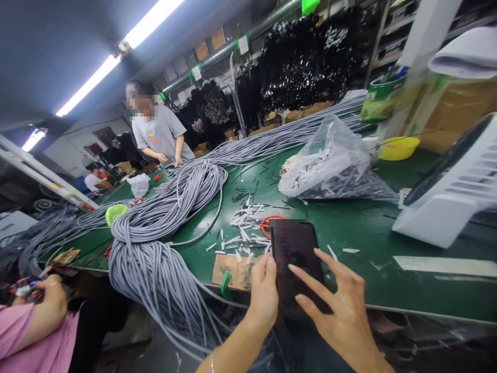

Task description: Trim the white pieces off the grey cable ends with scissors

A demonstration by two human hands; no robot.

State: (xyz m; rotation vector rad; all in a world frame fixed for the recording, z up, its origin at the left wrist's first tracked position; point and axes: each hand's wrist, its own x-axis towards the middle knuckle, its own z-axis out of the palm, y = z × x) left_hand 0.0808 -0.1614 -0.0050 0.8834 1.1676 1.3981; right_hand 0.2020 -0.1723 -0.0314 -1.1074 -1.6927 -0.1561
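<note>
My left hand (pixel 265 290) grips the left edge of a dark smartphone (pixel 297 248), its thumb along the side. The phone is held upright over the table's front edge, its screen too dim to read. Over the screen's lower right, my right hand (pixel 341 295) has its fingers spread, a fingertip at or just above the glass. Behind the phone lie orange-handled scissors or cutters (pixel 267 225), partly hidden by it. White and black scraps (pixel 244 228) are scattered beside them. A wooden block (pixel 229 270) with a green piece on it sits at the table edge, left of my left hand.
Thick bundles of grey cable (pixel 166 217) cover the left of the green table (pixel 365 280) and hang over its front. A bag of scraps (pixel 330 166) and a white fan (pixel 446 202) stand right. One person (pixel 163 129) stands across; another in a pink sleeve (pixel 34 326) sits left.
</note>
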